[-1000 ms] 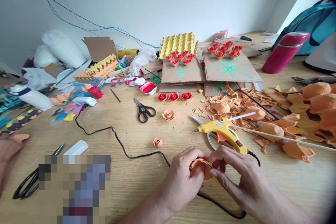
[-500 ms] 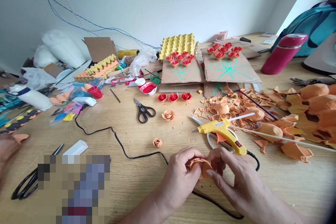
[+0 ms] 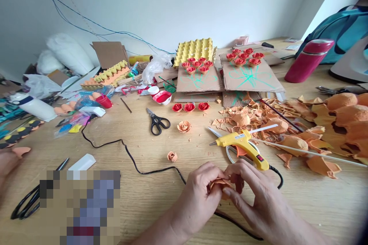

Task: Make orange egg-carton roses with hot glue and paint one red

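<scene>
Low in the middle of the wooden table [image 3: 316,203], my left hand [image 3: 201,193] and my right hand [image 3: 251,191] pinch one orange paper flower piece [image 3: 219,185] between their fingertips; most of it is hidden by my fingers. Just beyond my hands lies a yellow glue gun [image 3: 244,146] with its black cord [image 3: 129,157] running off to the left. A small orange rolled bud [image 3: 172,156] rests left of my hands, and an orange paper rose [image 3: 184,126] lies farther back.
Black scissors [image 3: 156,121], three red roses [image 3: 189,106], a paint bowl [image 3: 162,97], cardboard sheets [image 3: 250,76] carrying red roses and a yellow egg tray [image 3: 195,48] sit behind. Orange egg-carton scraps [image 3: 330,122] crowd the right, near a pink bottle [image 3: 309,60]. Another person's hand [image 3: 7,160] shows at left.
Both hands have closed in tighter on the orange piece, folding it smaller, so less of it shows. Nothing else on the table has moved.
</scene>
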`<state>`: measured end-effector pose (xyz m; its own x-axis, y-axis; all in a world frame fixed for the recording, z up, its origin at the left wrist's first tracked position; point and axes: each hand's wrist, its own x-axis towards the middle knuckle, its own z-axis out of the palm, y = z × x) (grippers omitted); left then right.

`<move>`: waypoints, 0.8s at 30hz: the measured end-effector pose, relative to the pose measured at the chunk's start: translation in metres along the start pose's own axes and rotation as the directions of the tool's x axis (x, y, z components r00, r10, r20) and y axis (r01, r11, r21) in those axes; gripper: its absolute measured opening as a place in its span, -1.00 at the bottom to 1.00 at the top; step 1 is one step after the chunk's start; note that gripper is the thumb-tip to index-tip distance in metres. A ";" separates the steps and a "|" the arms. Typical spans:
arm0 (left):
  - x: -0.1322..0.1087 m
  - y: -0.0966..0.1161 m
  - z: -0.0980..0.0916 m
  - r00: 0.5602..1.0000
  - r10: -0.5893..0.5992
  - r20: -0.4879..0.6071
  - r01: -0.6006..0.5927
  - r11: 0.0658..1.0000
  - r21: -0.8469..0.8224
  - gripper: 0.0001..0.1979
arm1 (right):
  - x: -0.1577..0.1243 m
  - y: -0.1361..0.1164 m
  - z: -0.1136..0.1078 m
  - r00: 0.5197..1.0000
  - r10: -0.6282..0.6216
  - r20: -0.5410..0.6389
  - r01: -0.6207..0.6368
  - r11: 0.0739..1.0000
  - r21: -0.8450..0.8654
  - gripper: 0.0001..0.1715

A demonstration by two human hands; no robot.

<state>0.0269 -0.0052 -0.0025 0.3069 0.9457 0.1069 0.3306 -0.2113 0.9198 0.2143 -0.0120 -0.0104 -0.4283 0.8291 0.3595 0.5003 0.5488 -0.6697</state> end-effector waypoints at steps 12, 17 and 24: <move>0.000 0.011 -0.007 0.991 -0.111 0.079 0.117 0.991 -0.066 -0.73 | 0.009 0.005 -0.010 0.977 -0.007 -0.214 -0.009 0.997 -0.072 -0.86; 0.005 0.008 -0.020 0.995 -0.040 -0.087 0.048 0.994 0.100 -0.64 | 0.013 0.012 -0.022 0.964 0.018 -0.266 -0.044 0.995 -0.093 -0.86; 0.009 -0.001 -0.035 0.945 0.016 -0.327 0.041 0.985 0.168 -0.63 | 0.014 0.022 -0.034 0.931 0.069 -0.357 -0.125 0.983 -0.136 -0.89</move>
<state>-0.0022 0.0121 0.0109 0.0032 0.9709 0.2395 0.4885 -0.2105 0.8468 0.2451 0.0154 0.0018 -0.0955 0.8485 0.5205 0.6474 0.4502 -0.6150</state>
